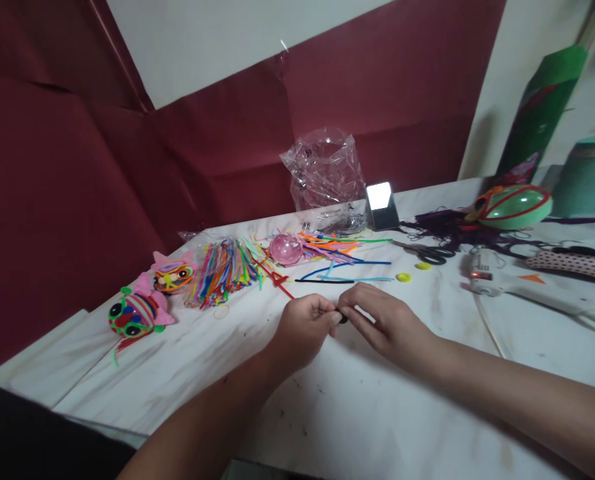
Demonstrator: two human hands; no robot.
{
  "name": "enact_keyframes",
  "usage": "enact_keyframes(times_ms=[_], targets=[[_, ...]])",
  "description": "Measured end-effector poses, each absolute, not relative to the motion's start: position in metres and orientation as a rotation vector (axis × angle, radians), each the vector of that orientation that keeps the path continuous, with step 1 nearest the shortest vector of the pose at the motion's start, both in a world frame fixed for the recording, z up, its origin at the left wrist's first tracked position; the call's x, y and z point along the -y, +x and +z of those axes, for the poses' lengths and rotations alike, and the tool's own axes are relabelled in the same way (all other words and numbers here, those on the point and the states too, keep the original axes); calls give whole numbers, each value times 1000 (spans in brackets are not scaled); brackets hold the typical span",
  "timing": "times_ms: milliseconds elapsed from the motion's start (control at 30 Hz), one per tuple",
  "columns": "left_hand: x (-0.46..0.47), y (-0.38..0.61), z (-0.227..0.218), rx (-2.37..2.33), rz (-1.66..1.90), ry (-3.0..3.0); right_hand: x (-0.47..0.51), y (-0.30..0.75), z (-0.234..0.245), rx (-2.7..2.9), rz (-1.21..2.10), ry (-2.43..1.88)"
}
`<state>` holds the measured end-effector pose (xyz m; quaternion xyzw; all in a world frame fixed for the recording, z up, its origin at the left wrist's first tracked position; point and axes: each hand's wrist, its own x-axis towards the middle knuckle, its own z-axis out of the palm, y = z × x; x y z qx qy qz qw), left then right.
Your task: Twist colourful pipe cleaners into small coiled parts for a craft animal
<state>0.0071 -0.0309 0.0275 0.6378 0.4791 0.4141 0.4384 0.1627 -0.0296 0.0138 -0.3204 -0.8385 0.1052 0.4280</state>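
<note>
Over the middle of the table, my left hand and my right hand meet with their fingertips pinched together. Between them shows a small black piece, mostly covered by the fingers; its kind cannot be made out. Just beyond my hands lie a black pipe cleaner, blue pipe cleaners and a bent red pipe cleaner. Two small yellow discs rest to the right of these. A clear pink plastic half-ball sits farther back.
Bundled coloured pipe cleaners and two decorated fish-like figures are at left. Scissors, a glue gun and a green balloon-like shape occupy the right. A phone-like device leans beside a clear plastic bag.
</note>
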Motion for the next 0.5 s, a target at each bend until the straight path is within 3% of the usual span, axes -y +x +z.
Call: enact_keyframes(times_ms=[167, 500], targets=[[28, 3, 29, -1172, 1119, 1554, 30, 159, 16, 1927, 602, -1022], [28, 4, 25, -1124, 1075, 1520, 31, 158, 14, 1885, 765, -1047]])
